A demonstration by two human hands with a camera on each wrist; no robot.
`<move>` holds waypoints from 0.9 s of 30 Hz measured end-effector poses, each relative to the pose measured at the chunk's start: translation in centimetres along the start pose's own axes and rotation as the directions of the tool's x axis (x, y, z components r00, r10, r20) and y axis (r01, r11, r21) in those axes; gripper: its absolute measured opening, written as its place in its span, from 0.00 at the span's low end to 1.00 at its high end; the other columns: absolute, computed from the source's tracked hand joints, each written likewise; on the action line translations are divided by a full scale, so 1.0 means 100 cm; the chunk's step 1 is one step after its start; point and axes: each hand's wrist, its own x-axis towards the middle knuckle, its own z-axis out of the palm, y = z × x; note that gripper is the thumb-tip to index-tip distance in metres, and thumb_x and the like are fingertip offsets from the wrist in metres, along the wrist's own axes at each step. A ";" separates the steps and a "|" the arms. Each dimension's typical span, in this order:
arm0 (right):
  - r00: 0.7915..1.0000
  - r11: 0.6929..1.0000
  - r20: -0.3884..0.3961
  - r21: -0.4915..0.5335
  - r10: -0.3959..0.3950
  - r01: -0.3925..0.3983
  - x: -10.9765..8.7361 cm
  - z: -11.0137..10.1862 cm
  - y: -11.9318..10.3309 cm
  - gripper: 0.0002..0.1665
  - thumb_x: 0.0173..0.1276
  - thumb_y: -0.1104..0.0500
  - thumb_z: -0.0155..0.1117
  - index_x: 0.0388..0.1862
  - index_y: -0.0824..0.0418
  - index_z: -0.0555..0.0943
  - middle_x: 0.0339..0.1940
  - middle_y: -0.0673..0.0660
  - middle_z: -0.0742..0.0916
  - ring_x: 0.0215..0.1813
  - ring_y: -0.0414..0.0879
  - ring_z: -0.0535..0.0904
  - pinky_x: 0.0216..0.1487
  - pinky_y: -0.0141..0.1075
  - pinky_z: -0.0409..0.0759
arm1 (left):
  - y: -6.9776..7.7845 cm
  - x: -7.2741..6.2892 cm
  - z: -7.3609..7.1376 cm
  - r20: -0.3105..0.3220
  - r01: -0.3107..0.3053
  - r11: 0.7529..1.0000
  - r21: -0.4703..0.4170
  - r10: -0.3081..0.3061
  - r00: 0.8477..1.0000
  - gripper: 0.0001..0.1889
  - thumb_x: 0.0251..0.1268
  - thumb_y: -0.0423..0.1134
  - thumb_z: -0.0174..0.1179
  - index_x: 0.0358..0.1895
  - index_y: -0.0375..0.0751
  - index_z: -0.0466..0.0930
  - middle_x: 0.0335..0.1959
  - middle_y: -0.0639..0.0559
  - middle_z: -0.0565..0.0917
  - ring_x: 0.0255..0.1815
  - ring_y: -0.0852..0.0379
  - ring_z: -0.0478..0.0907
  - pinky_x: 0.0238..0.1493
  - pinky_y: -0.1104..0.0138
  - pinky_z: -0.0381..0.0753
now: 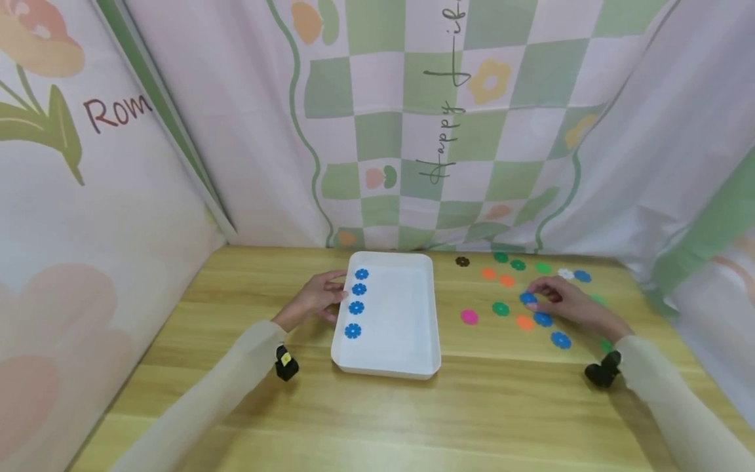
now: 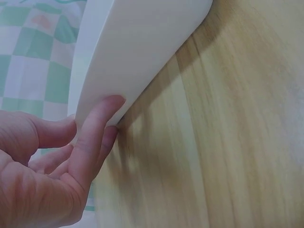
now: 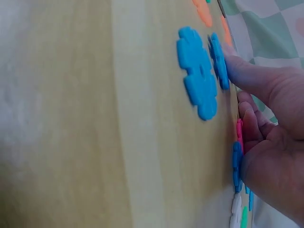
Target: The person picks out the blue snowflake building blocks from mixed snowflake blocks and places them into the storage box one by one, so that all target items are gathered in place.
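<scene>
Pale sleeves [image 1: 212,396] reach over the wooden surface [image 1: 448,419]; the left hand [image 1: 312,301], fingers extended, braces the white tray [image 1: 398,314] holding four blue discs [image 1: 356,307]. The right hand [image 1: 571,303] seemingly pinches another blue disc [image 1: 527,298] outside it. Picking appears in hand; next calls for lifting it clear.

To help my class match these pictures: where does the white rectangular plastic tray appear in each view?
Head: the white rectangular plastic tray lies just below centre on the wooden table.
Left wrist: its side wall slants across the upper middle, the left hand touching it.
Right wrist: not in it.
Shared landmark: the green-and-white checked cloth: top centre, upper left, upper right respectively.
</scene>
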 end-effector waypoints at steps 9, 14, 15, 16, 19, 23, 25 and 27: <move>1.000 1.000 -0.001 0.029 -0.003 0.003 0.002 0.003 -0.006 0.18 0.76 0.63 0.66 0.57 0.72 0.75 0.51 0.64 0.83 0.49 0.36 0.76 0.47 0.22 0.78 | 0.002 -0.002 -0.002 -0.003 0.000 1.000 -0.009 0.000 1.000 0.32 0.80 0.30 0.56 0.82 0.45 0.61 0.75 0.31 0.71 0.62 0.36 0.82 0.36 0.59 0.94; 1.000 0.999 0.007 0.025 -0.028 0.028 0.002 0.004 -0.011 0.16 0.77 0.66 0.63 0.57 0.73 0.72 0.49 0.64 0.82 0.47 0.37 0.75 0.45 0.25 0.78 | 0.002 -0.002 -0.003 0.003 0.000 1.000 -0.011 0.000 1.000 0.31 0.80 0.30 0.56 0.82 0.44 0.61 0.74 0.30 0.72 0.62 0.36 0.82 0.37 0.58 0.94; 1.000 0.999 0.013 0.025 -0.024 0.024 0.002 0.004 -0.013 0.16 0.78 0.66 0.62 0.58 0.73 0.71 0.49 0.64 0.81 0.47 0.38 0.75 0.45 0.25 0.78 | 0.002 -0.002 -0.003 0.005 0.000 1.000 -0.011 0.000 1.000 0.31 0.80 0.30 0.56 0.82 0.44 0.61 0.73 0.29 0.72 0.62 0.36 0.82 0.37 0.57 0.94; 1.000 0.999 0.017 0.026 -0.018 0.018 0.002 0.004 -0.014 0.15 0.79 0.66 0.61 0.57 0.72 0.70 0.48 0.63 0.81 0.46 0.39 0.75 0.45 0.26 0.78 | 0.002 -0.002 -0.003 0.007 0.003 1.000 -0.014 -0.002 1.000 0.31 0.80 0.30 0.56 0.82 0.44 0.62 0.73 0.29 0.72 0.62 0.35 0.82 0.38 0.57 0.94; 1.000 1.000 0.003 0.019 -0.015 0.015 0.003 0.003 -0.016 0.11 0.81 0.67 0.58 0.56 0.70 0.70 0.47 0.62 0.80 0.46 0.41 0.75 0.44 0.26 0.78 | 0.002 -0.001 -0.001 0.013 0.000 1.000 -0.011 0.000 1.000 0.32 0.79 0.30 0.56 0.82 0.44 0.61 0.73 0.29 0.72 0.61 0.36 0.82 0.38 0.57 0.94; 0.996 0.999 -0.082 -0.020 -0.036 0.034 0.005 0.001 -0.016 0.08 0.80 0.67 0.59 0.53 0.70 0.76 0.45 0.63 0.85 0.45 0.36 0.78 0.45 0.23 0.79 | 0.003 -0.001 0.001 0.013 -0.004 1.000 -0.002 0.004 1.000 0.32 0.79 0.30 0.56 0.82 0.44 0.61 0.74 0.29 0.71 0.62 0.36 0.82 0.37 0.58 0.94; 0.991 0.998 -0.132 -0.058 -0.030 0.023 0.006 -0.001 -0.015 0.09 0.80 0.66 0.60 0.52 0.70 0.80 0.45 0.63 0.88 0.44 0.31 0.79 0.45 0.21 0.79 | 0.003 -0.001 0.001 0.007 -0.003 1.000 -0.005 0.003 1.000 0.32 0.79 0.29 0.56 0.82 0.44 0.61 0.73 0.29 0.72 0.62 0.35 0.82 0.37 0.58 0.94; 0.988 0.999 -0.154 -0.051 0.011 -0.019 0.007 -0.002 -0.015 0.11 0.80 0.63 0.60 0.53 0.71 0.81 0.46 0.64 0.89 0.43 0.31 0.79 0.42 0.22 0.81 | 0.003 -0.001 0.001 0.004 -0.003 1.000 -0.004 0.003 1.000 0.32 0.79 0.29 0.56 0.82 0.44 0.61 0.73 0.28 0.72 0.62 0.35 0.82 0.36 0.58 0.94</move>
